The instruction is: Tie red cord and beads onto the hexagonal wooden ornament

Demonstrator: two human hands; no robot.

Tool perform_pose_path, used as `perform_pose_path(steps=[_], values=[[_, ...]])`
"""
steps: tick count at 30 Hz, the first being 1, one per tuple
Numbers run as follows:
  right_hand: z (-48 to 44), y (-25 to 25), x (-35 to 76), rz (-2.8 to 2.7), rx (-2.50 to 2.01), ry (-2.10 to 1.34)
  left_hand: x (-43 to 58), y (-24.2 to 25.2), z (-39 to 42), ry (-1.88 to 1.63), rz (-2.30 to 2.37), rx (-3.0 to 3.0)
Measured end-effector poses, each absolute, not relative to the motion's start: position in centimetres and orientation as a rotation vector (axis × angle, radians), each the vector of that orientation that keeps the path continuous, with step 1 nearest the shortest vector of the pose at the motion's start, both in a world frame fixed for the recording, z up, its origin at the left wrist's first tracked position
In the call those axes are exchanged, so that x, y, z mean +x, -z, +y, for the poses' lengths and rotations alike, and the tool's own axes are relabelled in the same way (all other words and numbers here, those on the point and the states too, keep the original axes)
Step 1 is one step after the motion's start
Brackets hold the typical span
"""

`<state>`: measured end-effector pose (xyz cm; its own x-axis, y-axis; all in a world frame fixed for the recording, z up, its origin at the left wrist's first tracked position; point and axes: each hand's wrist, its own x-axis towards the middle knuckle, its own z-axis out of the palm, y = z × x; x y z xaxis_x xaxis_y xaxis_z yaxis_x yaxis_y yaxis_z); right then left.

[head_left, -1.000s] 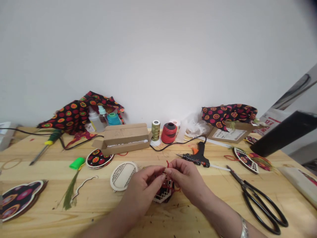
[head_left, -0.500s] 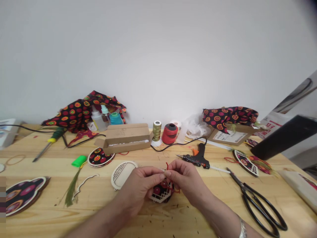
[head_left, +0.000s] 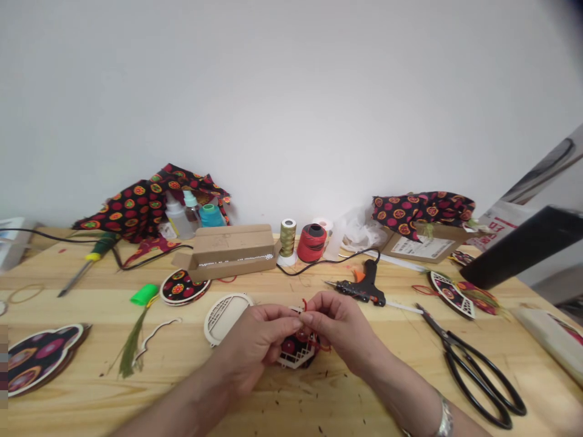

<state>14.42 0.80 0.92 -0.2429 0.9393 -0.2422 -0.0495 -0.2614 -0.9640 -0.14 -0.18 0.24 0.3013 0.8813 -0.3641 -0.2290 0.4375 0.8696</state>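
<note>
Red cord (head_left: 305, 304) is poking upright from where the left hand (head_left: 257, 341) and right hand (head_left: 340, 326) are pinching it, fingertips touching. The fabric-covered wooden ornament (head_left: 295, 354) is lying on the pine table (head_left: 91, 400) directly beneath that pinch, between the palms and equally near both hands.

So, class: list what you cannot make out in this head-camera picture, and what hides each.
Head view:
Ornament: mostly covered by the left hand and right hand.
Where the cord ties on: behind the fingers.
Fan piece: cut by the left edge, blurred there.
Box label: too small to read.
Dark slab: cut by the right edge.
</note>
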Motion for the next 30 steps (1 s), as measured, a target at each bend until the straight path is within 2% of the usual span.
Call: perform_pose_path(steps=[7, 11, 20, 27, 30], values=[[0.9, -0.8, 14.6, -1.242, -1.195, -1.566, -0.2, -0.1, -0.1, -0.888, 1.025, 0.780], [1.0, -0.9, 14.9, -1.467, -1.201, -1.428, -0.2, -0.3, 0.3, -0.937, 1.041, 0.717], [-0.1, -0.8, 15.3, -1.842, -1.417, -0.716, -0.2, -0.6, 0.2, -1.038, 1.099, 0.626], [-1.9, 0.5, 14.4, -2.338, -1.000, 0.142, 0.0, -0.8, 0.0, -0.996, 1.062, 0.608], [-2.3, 1.0, 14.2, -2.539, -0.878, 0.322, -0.1, -0.5, -0.1, -0.967, 1.025, 0.555]])
